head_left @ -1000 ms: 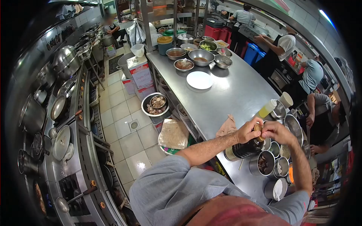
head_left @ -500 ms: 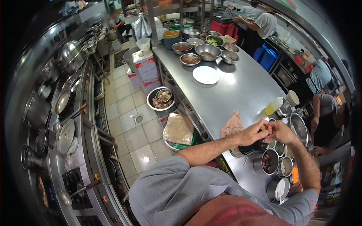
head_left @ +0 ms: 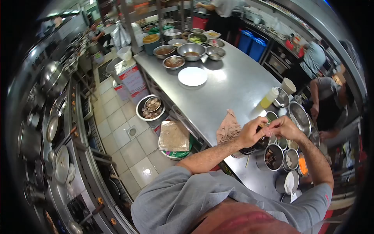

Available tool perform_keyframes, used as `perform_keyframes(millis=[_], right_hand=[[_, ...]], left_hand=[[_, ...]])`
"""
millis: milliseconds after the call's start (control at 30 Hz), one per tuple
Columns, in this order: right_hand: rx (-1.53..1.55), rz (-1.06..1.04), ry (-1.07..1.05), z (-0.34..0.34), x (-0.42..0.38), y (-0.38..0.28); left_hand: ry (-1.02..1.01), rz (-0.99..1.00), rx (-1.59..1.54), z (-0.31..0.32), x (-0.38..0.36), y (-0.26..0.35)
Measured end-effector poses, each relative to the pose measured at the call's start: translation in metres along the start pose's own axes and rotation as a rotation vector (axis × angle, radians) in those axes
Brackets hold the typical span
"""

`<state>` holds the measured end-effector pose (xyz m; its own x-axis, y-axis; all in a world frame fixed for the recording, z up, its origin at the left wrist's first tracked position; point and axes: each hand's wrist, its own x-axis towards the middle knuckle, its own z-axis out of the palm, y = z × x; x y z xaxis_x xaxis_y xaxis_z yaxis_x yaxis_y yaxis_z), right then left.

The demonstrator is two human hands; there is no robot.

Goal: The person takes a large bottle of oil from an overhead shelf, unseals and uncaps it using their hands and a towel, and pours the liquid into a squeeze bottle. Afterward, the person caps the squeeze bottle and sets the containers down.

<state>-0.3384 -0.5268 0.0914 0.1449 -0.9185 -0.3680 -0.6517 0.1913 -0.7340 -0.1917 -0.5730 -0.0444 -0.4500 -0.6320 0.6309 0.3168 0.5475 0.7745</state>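
My left hand (head_left: pixel 251 134) and my right hand (head_left: pixel 286 128) meet fingertip to fingertip above a dark container at the table's right end. The fingers of both are pinched around something small that I cannot make out. A crumpled pinkish cloth (head_left: pixel 228 128) lies just left of my left hand. Close below my right hand is a metal pot with dark pieces (head_left: pixel 270 157). Beyond the hands stand a bottle of yellow liquid (head_left: pixel 268 99) and a large metal bowl (head_left: pixel 300 117).
The steel table (head_left: pixel 241 82) carries a white plate (head_left: pixel 193 76) and several bowls at its far end. Left on the floor are a basin of food (head_left: pixel 151 107) and a cardboard-topped tub (head_left: pixel 174 136). A stove (head_left: pixel 78 136) lines the left. Co-workers stand at the right.
The view has turned, so the table, plate and bowls appear further left. My hands remain together over the containers, with the fingers slightly shifted.
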Motion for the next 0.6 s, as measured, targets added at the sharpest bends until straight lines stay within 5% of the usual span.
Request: perform_keyframes(millis=[100,133,267,600], right_hand=[[-0.182,-0.004,0.01,-0.002,-0.009,-0.012],[-0.291,-0.251,0.012,-0.003,-0.003,0.001],[-0.52,-0.119,-0.097,-0.003,0.001,-0.021],[-0.212,0.045,0.01,0.01,0.005,-0.004]], left_hand=[[-0.002,0.012,-0.049,0.0,0.001,0.004],[-0.014,0.022,-0.056,-0.001,0.002,0.002],[-0.112,0.043,-0.166,0.0,0.009,0.001],[-0.231,-0.032,-0.087,-0.005,0.012,-0.004]])
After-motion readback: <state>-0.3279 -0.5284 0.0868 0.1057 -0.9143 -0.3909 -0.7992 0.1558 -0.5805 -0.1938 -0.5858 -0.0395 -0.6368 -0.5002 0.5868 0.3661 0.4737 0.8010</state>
